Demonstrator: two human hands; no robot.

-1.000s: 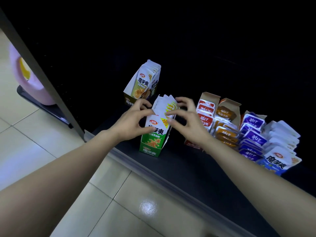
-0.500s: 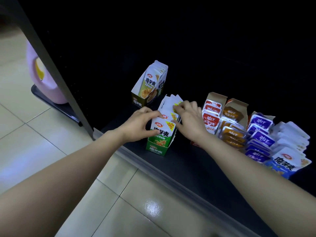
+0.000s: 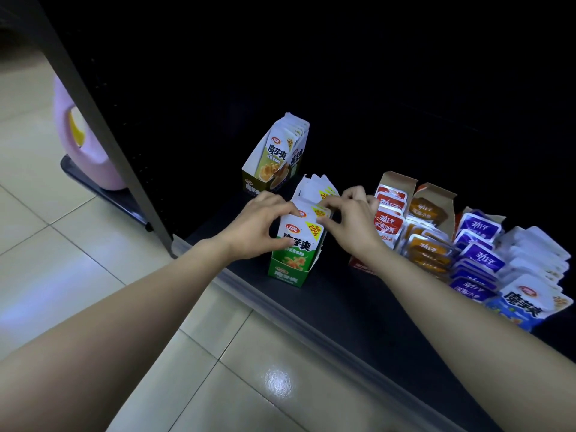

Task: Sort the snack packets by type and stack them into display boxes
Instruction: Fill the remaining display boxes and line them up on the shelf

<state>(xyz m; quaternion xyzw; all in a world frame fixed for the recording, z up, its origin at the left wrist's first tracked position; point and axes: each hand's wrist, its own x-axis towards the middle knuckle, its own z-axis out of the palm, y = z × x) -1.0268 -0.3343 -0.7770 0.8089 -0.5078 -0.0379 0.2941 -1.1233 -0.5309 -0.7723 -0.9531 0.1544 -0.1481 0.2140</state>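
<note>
A green display box (image 3: 288,271) stands near the front edge of a dark low shelf (image 3: 358,294), packed with upright green-and-white snack packets (image 3: 297,241). My left hand (image 3: 260,226) grips the left side of the packets, thumb on the front one. My right hand (image 3: 350,219) pinches their top right corners. Behind stands an olive display box (image 3: 268,179) of matching yellow packets. To the right sit rows of red packets (image 3: 388,213), orange packets (image 3: 427,247), purple packets (image 3: 480,257) and white-and-blue packets (image 3: 526,294).
A grey shelf upright (image 3: 103,126) rises at the left, with a pink jug (image 3: 84,141) on a dark base beyond it. Beige floor tiles (image 3: 93,275) lie in front of the shelf's metal front rail (image 3: 311,328).
Both hands have closed in on the packets in the green box and pressed them lower and tighter; the fanned tops now stand more upright.
</note>
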